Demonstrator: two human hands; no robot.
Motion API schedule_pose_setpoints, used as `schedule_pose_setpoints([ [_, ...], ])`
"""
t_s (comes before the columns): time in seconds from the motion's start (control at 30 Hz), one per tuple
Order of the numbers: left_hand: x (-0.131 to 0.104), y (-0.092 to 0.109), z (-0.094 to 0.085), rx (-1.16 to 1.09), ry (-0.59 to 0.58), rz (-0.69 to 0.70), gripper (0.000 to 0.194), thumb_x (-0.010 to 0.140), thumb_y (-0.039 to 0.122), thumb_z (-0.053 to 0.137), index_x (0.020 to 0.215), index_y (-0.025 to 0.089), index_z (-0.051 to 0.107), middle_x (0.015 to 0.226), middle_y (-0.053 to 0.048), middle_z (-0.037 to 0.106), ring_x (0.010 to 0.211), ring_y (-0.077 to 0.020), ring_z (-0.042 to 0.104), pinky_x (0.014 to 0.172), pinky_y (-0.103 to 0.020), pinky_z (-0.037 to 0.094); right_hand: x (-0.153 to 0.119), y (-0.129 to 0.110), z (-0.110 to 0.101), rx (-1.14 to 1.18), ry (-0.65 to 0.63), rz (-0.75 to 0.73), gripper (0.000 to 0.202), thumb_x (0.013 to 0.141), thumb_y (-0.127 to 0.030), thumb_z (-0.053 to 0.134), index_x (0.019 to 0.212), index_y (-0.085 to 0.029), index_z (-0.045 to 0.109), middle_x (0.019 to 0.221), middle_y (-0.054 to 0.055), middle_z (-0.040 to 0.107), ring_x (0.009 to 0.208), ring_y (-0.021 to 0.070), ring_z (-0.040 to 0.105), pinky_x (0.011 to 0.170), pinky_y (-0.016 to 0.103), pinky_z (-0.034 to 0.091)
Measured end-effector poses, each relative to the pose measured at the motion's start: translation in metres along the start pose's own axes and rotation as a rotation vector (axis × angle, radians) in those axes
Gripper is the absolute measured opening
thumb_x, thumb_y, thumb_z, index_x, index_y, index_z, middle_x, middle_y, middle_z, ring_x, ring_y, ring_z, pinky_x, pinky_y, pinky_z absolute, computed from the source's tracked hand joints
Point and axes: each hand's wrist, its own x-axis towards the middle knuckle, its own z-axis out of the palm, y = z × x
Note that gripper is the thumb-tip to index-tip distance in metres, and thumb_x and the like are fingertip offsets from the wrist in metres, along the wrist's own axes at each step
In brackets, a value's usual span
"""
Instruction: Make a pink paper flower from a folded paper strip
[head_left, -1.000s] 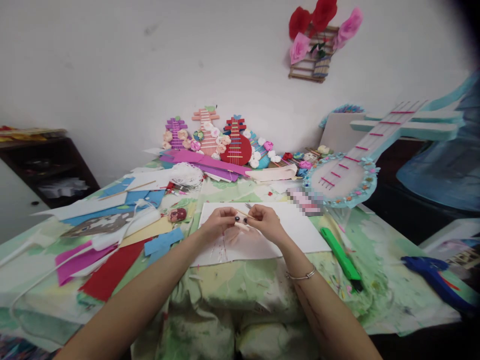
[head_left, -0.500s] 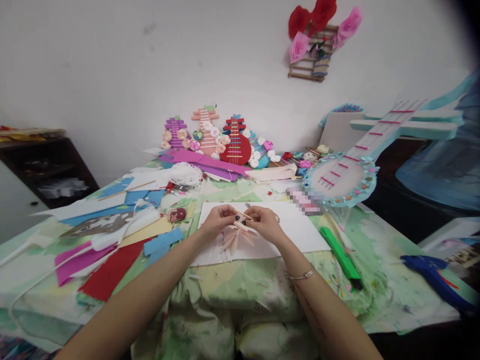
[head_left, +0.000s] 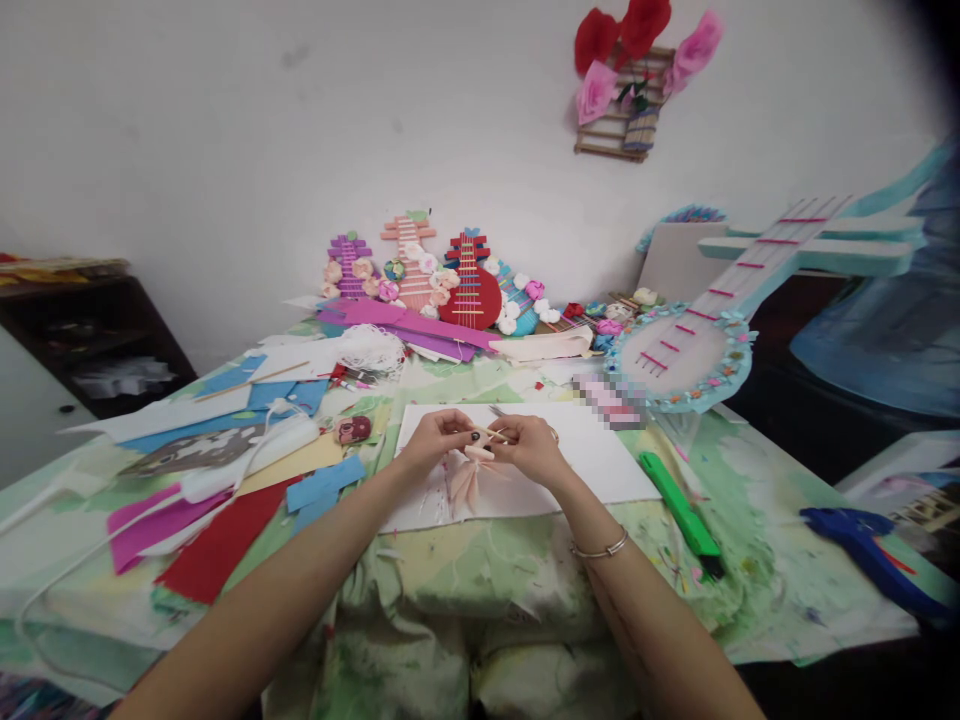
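Over a white sheet, my left hand and my right hand face each other, fingers closed in a pinch. Between them is a pale peach paper piece, whose pleated lower part fans out below the fingertips. A thin light stick runs across its top, its right end at my right fingers. Part of the piece is hidden behind the fingers. Scissors lie partly covered behind my right hand.
A green box cutter lies to the right, and a blue glue gun farther right. Coloured sheets and a white cord spread on the left. Paper-craft lutes stand at the back; a large pale-blue one leans right.
The peach paper has turned slightly between my fingers, and its pleats now hang lower and narrower. Both hands stay almost in the same place.
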Motion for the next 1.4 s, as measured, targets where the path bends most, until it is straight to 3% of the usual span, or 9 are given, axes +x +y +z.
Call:
schedule_pose_setpoints([
  [0.23,-0.0007,0.0021,0.0018,0.105,-0.067,-0.050,0.023,0.062,0.029,0.074,0.073,0.009,0.067,0.067,-0.005,0.066,0.061,-0.0127,0.057,0.059,-0.023,0.042,0.0012,0.0019,0.0007,-0.117,-0.022,-0.084,0.013,0.071,-0.027,0.060,0.076,-0.018,0.068,0.062,-0.002,0.064,0.055,0.0087,0.051,0.052,0.018,0.030],
  [0.37,0.0008,-0.0009,-0.0002,0.109,-0.072,-0.022,0.025,0.064,0.031,0.072,0.076,0.010,0.069,0.075,-0.008,0.068,0.068,-0.0155,0.059,0.064,-0.025,0.043,0.0013,-0.0003,-0.0028,-0.205,-0.005,-0.124,0.023,0.082,-0.031,0.050,0.094,-0.022,0.066,0.072,-0.001,0.068,0.060,0.0110,0.055,0.055,0.020,0.030],
  [0.5,0.0014,-0.0040,-0.0023,0.118,-0.058,-0.038,0.025,0.065,0.031,0.070,0.079,0.010,0.070,0.077,-0.009,0.069,0.071,-0.0171,0.059,0.067,-0.026,0.043,0.0006,-0.0017,-0.0055,-0.260,-0.037,-0.165,0.029,0.089,-0.029,0.039,0.097,-0.027,0.067,0.079,-0.001,0.070,0.073,0.0134,0.061,0.059,0.021,0.031],
  [0.73,-0.0004,-0.0020,0.0004,0.133,-0.029,-0.038,0.018,0.065,0.021,0.063,0.078,0.011,0.070,0.070,-0.004,0.067,0.064,-0.0138,0.056,0.060,-0.023,0.041,0.0001,0.0010,-0.0023,-0.272,-0.025,-0.155,0.032,0.083,-0.021,0.048,0.110,-0.029,0.063,0.074,-0.001,0.069,0.061,0.0117,0.057,0.058,0.021,0.033],
  [1.0,-0.0011,-0.0012,0.0019,0.078,-0.060,-0.031,0.019,0.064,0.025,0.067,0.077,0.011,0.069,0.068,-0.003,0.065,0.062,-0.0120,0.054,0.059,-0.022,0.039,-0.0003,0.0032,-0.0005,-0.201,0.035,-0.177,0.029,0.080,-0.020,0.051,0.102,-0.027,0.068,0.071,0.000,0.071,0.054,0.0098,0.054,0.055,0.019,0.033],
  [1.13,-0.0015,-0.0019,0.0028,0.023,-0.060,-0.059,0.021,0.063,0.029,0.069,0.075,0.012,0.069,0.066,-0.002,0.063,0.059,-0.0100,0.052,0.056,-0.021,0.037,-0.0009,0.0032,-0.0004,-0.201,0.029,-0.187,0.029,0.080,-0.019,0.051,0.102,-0.026,0.068,0.073,0.001,0.071,0.056,0.0103,0.056,0.054,0.019,0.033],
  [1.4,-0.0018,0.0026,0.0059,0.124,-0.002,-0.008,0.024,0.065,0.034,0.067,0.069,0.011,0.067,0.057,0.000,0.058,0.051,-0.0083,0.046,0.050,-0.020,0.034,0.0006,0.0058,0.0026,-0.159,0.061,-0.171,0.024,0.080,-0.025,0.055,0.099,-0.026,0.069,0.081,0.003,0.072,0.066,0.0140,0.063,0.061,0.021,0.040],
])
